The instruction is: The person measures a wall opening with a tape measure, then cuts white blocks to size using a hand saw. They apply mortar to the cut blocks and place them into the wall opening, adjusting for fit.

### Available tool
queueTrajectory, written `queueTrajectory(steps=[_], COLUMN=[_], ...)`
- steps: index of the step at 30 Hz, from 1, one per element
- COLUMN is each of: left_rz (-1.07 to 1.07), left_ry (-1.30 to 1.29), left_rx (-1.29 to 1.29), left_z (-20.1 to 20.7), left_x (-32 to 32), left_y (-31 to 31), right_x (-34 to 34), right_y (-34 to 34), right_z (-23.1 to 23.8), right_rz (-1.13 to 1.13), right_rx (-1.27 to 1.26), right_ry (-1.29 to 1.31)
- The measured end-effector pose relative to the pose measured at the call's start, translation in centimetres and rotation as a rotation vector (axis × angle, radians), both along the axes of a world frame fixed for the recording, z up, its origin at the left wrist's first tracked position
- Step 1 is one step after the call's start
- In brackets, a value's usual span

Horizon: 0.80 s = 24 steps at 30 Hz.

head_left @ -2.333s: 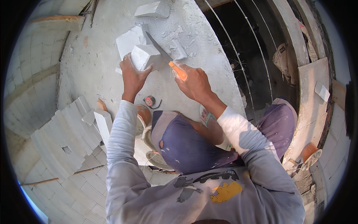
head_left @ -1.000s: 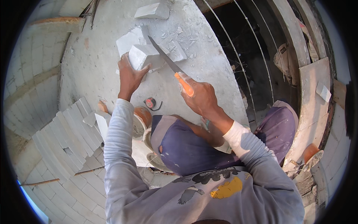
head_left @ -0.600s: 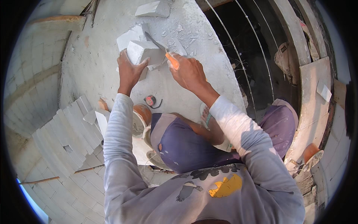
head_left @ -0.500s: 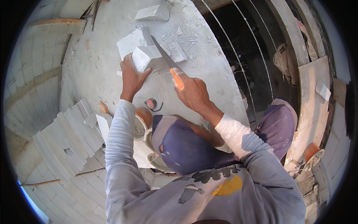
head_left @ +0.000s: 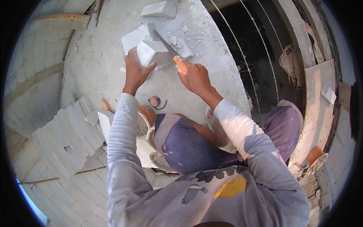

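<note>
My left hand (head_left: 137,72) is clamped on the near end of a pale lightweight concrete block (head_left: 150,52), fingers along its left side and thumb across the front. Under and behind it lies another white block piece (head_left: 133,39). In my right hand (head_left: 195,76) is the orange handle of a hand saw (head_left: 166,42). Its grey blade slants up and left along the block's right side, its tip near the far piece. How deep the teeth sit in the block cannot be made out.
White offcuts, one a wedge (head_left: 159,9), and crumbs lie on the concrete slab (head_left: 94,72). A red tape measure (head_left: 154,101) rests nearer me. Right of the slab, bars (head_left: 251,19) cross a dark opening. Stacked blocks (head_left: 72,132) stand at left, a plank (head_left: 319,98) at right.
My right hand has drawn the saw slightly toward me and to the right. The left hand keeps its hold on the block, while the whole view has shifted a little.
</note>
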<state>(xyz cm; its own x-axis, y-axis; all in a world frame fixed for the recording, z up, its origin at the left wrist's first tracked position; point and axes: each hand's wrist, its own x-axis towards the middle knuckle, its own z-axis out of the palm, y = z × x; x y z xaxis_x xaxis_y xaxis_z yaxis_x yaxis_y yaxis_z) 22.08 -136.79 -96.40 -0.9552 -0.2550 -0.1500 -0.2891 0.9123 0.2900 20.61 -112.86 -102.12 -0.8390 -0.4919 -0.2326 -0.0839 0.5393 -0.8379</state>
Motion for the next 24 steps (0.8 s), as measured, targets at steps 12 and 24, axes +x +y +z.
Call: queueTrajectory(steps=[12,24], left_rz=[0.011,0.039], left_ry=[0.051,0.044], left_rx=[-0.009,0.007], left_z=[-0.9,-0.8], left_x=[0.7,1.1], left_y=[-0.5,0.0], right_x=[5.2,3.4], right_y=[4.1,4.7], right_z=[-4.9,3.5], right_rz=[-0.103,-0.042], right_rx=[-0.179,-0.351], right_ry=[0.075,0.072])
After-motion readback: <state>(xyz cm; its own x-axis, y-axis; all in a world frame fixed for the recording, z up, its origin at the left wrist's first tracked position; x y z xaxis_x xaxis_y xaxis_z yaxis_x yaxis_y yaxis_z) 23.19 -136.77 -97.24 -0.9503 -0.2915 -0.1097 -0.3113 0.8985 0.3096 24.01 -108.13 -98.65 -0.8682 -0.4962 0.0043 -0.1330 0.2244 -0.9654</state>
